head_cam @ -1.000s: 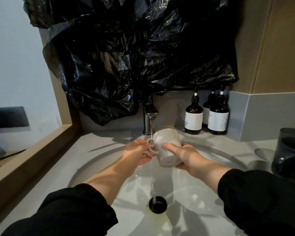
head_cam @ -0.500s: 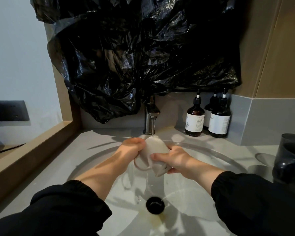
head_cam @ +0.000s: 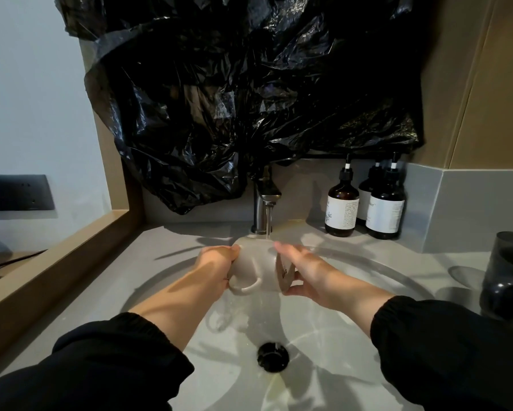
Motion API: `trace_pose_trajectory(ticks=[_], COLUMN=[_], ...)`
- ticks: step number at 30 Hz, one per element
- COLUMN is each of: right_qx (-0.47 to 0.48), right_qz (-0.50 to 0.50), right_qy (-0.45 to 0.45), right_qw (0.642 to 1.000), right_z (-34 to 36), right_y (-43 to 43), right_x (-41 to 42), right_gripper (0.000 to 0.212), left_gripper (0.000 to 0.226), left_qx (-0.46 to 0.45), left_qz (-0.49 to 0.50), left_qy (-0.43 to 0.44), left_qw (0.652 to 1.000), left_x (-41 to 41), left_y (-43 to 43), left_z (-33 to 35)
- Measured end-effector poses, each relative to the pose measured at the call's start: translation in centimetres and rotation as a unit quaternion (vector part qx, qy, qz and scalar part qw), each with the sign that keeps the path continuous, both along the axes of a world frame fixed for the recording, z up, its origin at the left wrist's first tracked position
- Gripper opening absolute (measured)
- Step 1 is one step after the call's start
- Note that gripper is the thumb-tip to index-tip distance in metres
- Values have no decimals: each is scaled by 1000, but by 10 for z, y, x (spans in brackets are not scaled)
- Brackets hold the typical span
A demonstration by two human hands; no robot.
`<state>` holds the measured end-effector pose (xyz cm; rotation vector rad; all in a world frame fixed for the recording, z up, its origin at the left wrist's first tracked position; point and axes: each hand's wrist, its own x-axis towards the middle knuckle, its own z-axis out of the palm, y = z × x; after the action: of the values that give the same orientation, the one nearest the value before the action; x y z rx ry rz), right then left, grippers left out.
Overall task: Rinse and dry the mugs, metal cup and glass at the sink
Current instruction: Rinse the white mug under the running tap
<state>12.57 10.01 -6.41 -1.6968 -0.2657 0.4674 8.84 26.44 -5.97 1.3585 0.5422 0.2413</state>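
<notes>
A white ceramic mug (head_cam: 256,266) lies on its side over the sink basin (head_cam: 367,280), its handle pointing down toward me. Water runs from the faucet (head_cam: 265,200) onto its upper side. My left hand (head_cam: 216,268) grips the mug's left end, which it hides. My right hand (head_cam: 305,269) holds the right end, fingers over the top and thumb beneath. A dark mug (head_cam: 507,277) stands on the counter at the right edge. No metal cup or glass is in view.
Three brown pump bottles (head_cam: 364,203) stand in the back right corner. Black plastic sheeting (head_cam: 249,93) hangs over the wall above the faucet. The black drain (head_cam: 273,357) sits at the basin's bottom. A wooden ledge (head_cam: 50,262) borders the counter on the left.
The mug has turned from upright under the stream to lying sideways with its handle down. Both hands have shifted to its two ends and the water keeps running.
</notes>
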Motion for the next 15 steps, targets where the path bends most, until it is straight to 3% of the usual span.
trace_pose_trajectory(ticks=[3, 7, 15], right_qx=[-33, -11, 80], right_qz=[-11, -61, -69], right_qy=[-46, -86, 98], right_qw=[998, 994, 990], right_z=[-7, -8, -5], right_y=[7, 13, 21], right_x=[0, -2, -2], right_gripper=[75, 67, 50], left_gripper=[19, 10, 27], left_qx=[-15, -22, 0], left_qz=[18, 9, -30], left_qy=[8, 11, 8], left_qw=[1000, 1000, 1000], left_x=[3, 2, 0], left_y=[-5, -4, -4], left_z=[-2, 0, 8])
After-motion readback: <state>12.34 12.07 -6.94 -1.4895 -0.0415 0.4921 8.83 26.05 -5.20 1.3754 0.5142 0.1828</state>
